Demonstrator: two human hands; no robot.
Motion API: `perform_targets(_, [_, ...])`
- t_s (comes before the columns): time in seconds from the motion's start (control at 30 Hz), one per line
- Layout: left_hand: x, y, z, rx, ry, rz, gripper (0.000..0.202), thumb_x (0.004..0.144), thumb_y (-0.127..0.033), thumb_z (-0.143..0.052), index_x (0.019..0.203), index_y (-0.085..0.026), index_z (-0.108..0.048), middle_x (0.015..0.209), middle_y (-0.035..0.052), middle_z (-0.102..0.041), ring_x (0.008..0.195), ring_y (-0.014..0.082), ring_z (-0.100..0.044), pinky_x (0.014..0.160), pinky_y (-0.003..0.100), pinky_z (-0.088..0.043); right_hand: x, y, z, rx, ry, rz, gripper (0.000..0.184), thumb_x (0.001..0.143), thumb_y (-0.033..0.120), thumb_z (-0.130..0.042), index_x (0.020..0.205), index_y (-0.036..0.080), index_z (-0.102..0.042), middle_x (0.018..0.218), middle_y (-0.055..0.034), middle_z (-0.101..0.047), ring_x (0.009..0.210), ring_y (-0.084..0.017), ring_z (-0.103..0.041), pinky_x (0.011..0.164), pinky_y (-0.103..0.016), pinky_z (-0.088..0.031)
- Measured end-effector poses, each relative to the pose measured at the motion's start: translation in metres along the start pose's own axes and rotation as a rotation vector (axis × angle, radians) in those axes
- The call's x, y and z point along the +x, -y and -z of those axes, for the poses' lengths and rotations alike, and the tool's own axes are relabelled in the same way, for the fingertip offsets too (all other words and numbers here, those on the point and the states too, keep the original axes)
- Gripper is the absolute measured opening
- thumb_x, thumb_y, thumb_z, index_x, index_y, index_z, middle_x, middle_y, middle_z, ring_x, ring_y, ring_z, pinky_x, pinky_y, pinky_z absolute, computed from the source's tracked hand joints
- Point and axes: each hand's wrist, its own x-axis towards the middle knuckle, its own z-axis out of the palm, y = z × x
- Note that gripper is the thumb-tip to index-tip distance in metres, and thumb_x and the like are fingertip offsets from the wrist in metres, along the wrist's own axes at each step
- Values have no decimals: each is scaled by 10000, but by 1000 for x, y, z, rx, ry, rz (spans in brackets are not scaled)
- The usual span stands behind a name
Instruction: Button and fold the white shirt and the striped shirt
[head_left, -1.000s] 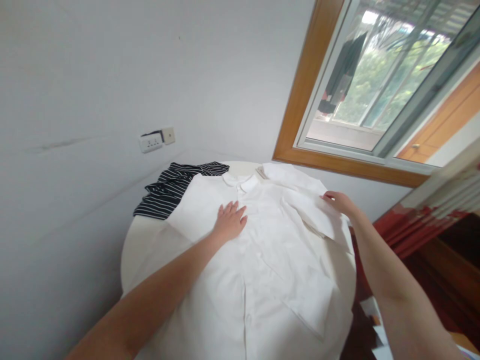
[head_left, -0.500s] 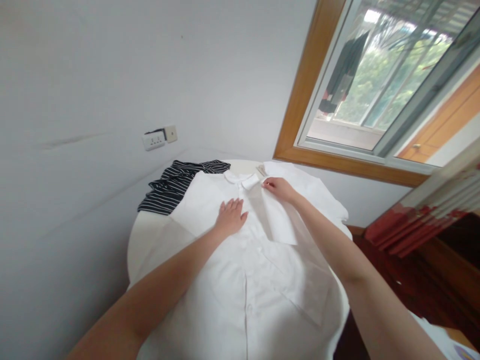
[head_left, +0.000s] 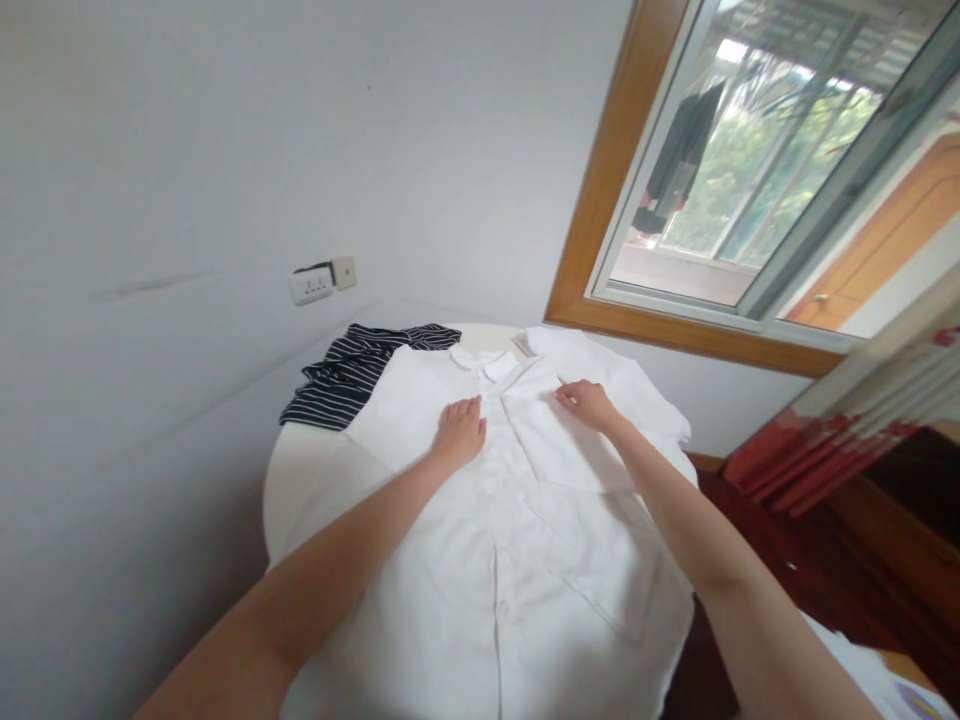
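Observation:
A white button-up shirt (head_left: 420,570) lies front side up, its collar away from me and its button placket running down the middle. My left hand (head_left: 460,432) rests flat on its chest below the collar, fingers stretched out. To the right, my right hand (head_left: 587,403) is closed, with thumb and fingertips pinching the white cloth at the shirt's shoulder side. A panel of that cloth (head_left: 544,440) lies folded over the chest between my hands.
The round white table (head_left: 289,490) stands against a wall with a socket (head_left: 311,285). A black-and-white striped garment (head_left: 334,385) lies at the back left, more white clothing (head_left: 607,370) at the back right. A wood-framed window (head_left: 585,310) and red-white curtain (head_left: 787,450) are to the right.
My right hand has moved right and slightly towards me. The cloth panel that stood partly raised beside the collar now lies flatter and wider. My left hand has barely shifted.

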Motion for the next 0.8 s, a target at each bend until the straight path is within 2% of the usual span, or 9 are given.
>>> perform_targets(0.1, [0, -1, 1, -1, 18, 3, 479, 904, -264, -420, 1354, -100, -421, 1266, 143, -556, 1180, 258, -477, 1053, 401, -302, -22, -36, 6, -57, 37, -8, 424, 969, 446, -330, 973, 233, -697, 972, -56, -712, 949, -202, -592, 768, -280, -356])
perform_targets(0.2, [0, -1, 1, 3, 22, 6, 479, 901, -264, -422, 1352, -102, -422, 1265, 145, -556, 1178, 260, -478, 1052, 411, -302, -42, -57, 9, -94, 58, -21, 425, 968, 437, -335, 934, 225, -702, 951, -58, -712, 948, -210, -587, 779, -289, -351])
perform_targets(0.33, [0, -1, 1, 10, 7, -5, 463, 897, -257, -421, 1337, -114, -434, 1264, 151, -557, 1182, 261, -479, 1047, 417, -308, -57, -65, 8, -103, 102, -13, 383, 961, 381, -361, 933, 216, -705, 964, -70, -708, 978, -224, -578, 800, -305, -353])
perform_targets(0.47, [-1, -1, 0, -2, -11, -8, 454, 894, -253, -426, 1325, -113, -445, 1249, 158, -564, 1184, 265, -485, 1047, 416, -310, -61, -65, 9, -94, 109, 4, 399, 958, 398, -360, 920, 200, -704, 955, -89, -702, 981, -228, -575, 807, -304, -362])
perform_targets(0.63, [-1, -1, 0, -12, -4, -6, 447, 897, -259, -427, 1320, -119, -448, 1263, 157, -557, 1195, 266, -476, 1054, 431, -303, -67, -68, 16, -5, 99, 28, 461, 959, 446, -322, 856, 201, -699, 863, -78, -702, 874, -205, -596, 755, -274, -376])
perform_targets(0.8, [-1, -1, 1, -7, 2, -5, 440, 892, -258, -434, 1310, -123, -457, 1245, 148, -565, 1187, 261, -480, 1049, 424, -306, -80, -89, 16, -2, 133, -14, 463, 940, 473, -338, 823, 207, -698, 801, -79, -695, 755, -192, -607, 676, -266, -373])
